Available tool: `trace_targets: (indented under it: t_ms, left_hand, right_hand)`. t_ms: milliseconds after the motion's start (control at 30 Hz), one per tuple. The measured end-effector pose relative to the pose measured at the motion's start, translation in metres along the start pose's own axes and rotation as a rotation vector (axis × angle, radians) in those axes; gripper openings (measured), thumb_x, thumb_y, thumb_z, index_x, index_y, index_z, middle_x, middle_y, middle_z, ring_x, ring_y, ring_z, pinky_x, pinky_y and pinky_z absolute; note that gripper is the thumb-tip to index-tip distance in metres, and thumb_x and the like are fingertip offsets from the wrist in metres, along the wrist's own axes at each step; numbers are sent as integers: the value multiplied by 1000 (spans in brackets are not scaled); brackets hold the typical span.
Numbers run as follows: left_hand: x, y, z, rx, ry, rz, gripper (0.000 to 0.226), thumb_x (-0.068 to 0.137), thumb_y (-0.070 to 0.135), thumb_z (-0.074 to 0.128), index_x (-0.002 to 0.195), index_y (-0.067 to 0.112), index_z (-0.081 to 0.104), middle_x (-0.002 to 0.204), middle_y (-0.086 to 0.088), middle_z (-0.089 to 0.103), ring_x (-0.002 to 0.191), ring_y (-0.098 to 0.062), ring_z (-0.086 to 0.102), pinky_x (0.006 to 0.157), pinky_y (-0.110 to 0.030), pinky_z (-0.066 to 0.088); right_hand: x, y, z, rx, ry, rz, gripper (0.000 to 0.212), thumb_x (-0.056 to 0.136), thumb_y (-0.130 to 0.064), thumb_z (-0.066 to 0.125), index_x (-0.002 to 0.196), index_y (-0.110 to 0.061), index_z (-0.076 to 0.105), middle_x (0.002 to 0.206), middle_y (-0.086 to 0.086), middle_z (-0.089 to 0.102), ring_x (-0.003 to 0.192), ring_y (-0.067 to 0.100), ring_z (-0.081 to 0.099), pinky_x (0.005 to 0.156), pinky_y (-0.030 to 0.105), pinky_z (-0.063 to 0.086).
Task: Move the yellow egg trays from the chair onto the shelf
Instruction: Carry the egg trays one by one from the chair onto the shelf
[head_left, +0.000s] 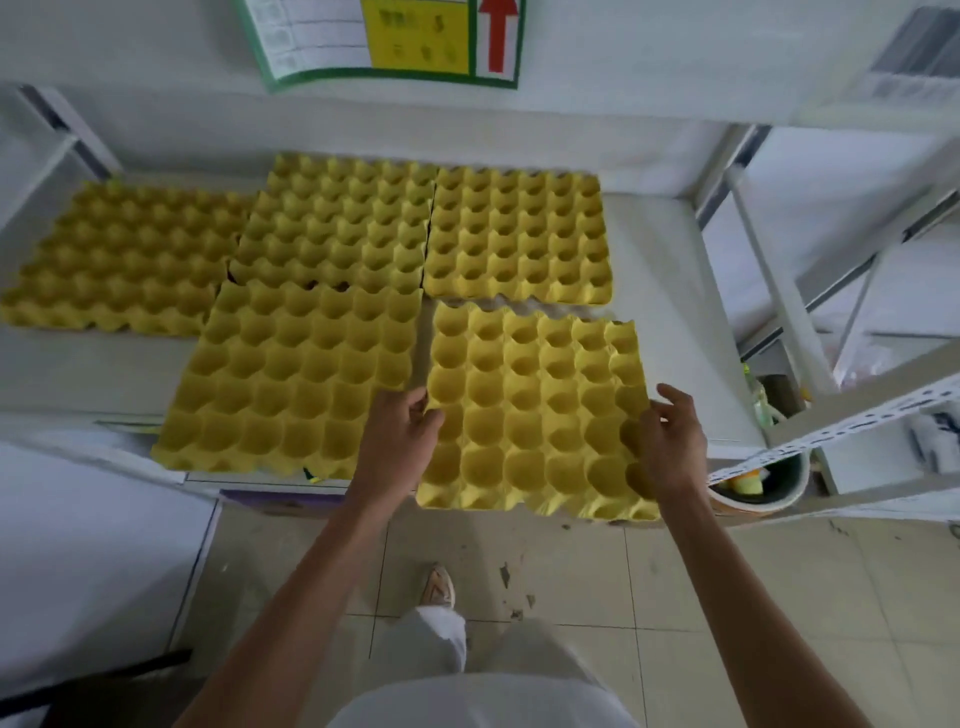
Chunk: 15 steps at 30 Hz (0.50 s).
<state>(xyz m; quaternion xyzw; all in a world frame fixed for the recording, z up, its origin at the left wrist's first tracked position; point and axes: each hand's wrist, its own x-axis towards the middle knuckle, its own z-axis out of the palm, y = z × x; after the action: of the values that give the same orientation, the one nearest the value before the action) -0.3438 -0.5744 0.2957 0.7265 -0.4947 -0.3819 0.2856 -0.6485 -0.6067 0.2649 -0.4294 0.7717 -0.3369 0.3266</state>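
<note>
Several yellow egg trays lie on the white shelf. The nearest one, a front right tray, overhangs the shelf's front edge. My left hand grips its left edge with thumb on top. My right hand rests at its right edge, fingers curled on the rim. Beside it lies a front left tray. Behind stand a back right tray, a back middle tray and a far left tray. The chair is out of view.
A white metal rack with perforated posts stands to the right, with a bucket of items under it. A poster hangs on the wall behind the shelf. Tiled floor and my foot are below.
</note>
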Motion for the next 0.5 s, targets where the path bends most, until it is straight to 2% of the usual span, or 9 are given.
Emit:
trace_targets:
  t_ms: [67, 100, 133, 167, 233, 300, 367, 433, 500]
  left_hand:
    - [14, 2, -3, 13, -5, 39, 20, 94, 15, 59, 75, 11, 58, 70, -3, 52, 63, -15, 49, 58, -29, 38]
    - [18, 0, -4, 49, -6, 55, 12, 97, 17, 60, 87, 12, 66, 82, -4, 60, 73, -15, 58, 61, -29, 45]
    - [21, -3, -7, 76, 0, 55, 16, 100, 20, 61, 110, 11, 70, 102, -6, 66, 89, -17, 66, 66, -25, 52]
    - [22, -6, -11, 80, 18, 52, 31, 102, 23, 61, 131, 11, 65, 122, -6, 64, 103, -18, 69, 68, -17, 54]
    - [24, -15, -23, 140, 132, 125, 42, 102, 23, 62, 143, 14, 57, 138, -6, 55, 116, -20, 66, 74, -13, 54]
    - [27, -26, -35, 391, 263, 240, 48, 97, 23, 67, 142, 15, 55, 138, -7, 54, 119, -25, 62, 86, -33, 57]
    - [33, -41, -42, 578, 296, 213, 58, 92, 29, 70, 145, 14, 51, 141, -9, 55, 122, -34, 59, 89, -48, 56]
    - [34, -49, -39, 672, 250, 110, 64, 94, 39, 68, 149, 12, 51, 152, -11, 50, 129, -40, 53, 96, -55, 53]
    - [33, -57, -31, 774, 205, 96, 62, 96, 47, 60, 146, 10, 55, 160, -13, 41, 136, -43, 45, 105, -58, 47]
  right_hand:
    - [9, -7, 10, -22, -21, 16, 50, 99, -18, 51, 149, -18, 48, 139, 8, 64, 118, 30, 65, 101, 46, 52]
    - [11, -8, 15, -38, -21, 26, 53, 98, -16, 51, 151, -17, 48, 141, 9, 62, 121, 30, 63, 103, 47, 51]
    - [13, -9, 19, -56, -16, 32, 55, 97, -13, 51, 151, -18, 48, 142, 9, 61, 124, 30, 62, 105, 48, 51]
    - [14, -10, 23, -69, -8, 33, 56, 96, -12, 51, 151, -19, 49, 142, 9, 60, 125, 30, 61, 105, 48, 50]
    - [15, -12, 27, -84, 4, 19, 55, 96, -10, 50, 149, -23, 53, 137, 9, 61, 122, 29, 61, 101, 46, 52]
    - [14, -12, 31, -64, 5, 12, 53, 98, -9, 49, 147, -26, 55, 131, 9, 61, 118, 30, 62, 99, 48, 53]
    - [13, -11, 34, -16, 12, 31, 51, 99, -10, 50, 146, -28, 57, 129, 8, 60, 118, 29, 62, 102, 53, 53]
    - [17, -12, 36, 28, 10, 56, 53, 97, -9, 49, 145, -30, 58, 128, 7, 62, 118, 29, 62, 103, 54, 52]
    - [20, -13, 37, 81, 7, 103, 57, 93, -8, 50, 143, -33, 60, 127, 6, 65, 116, 28, 64, 102, 53, 54]
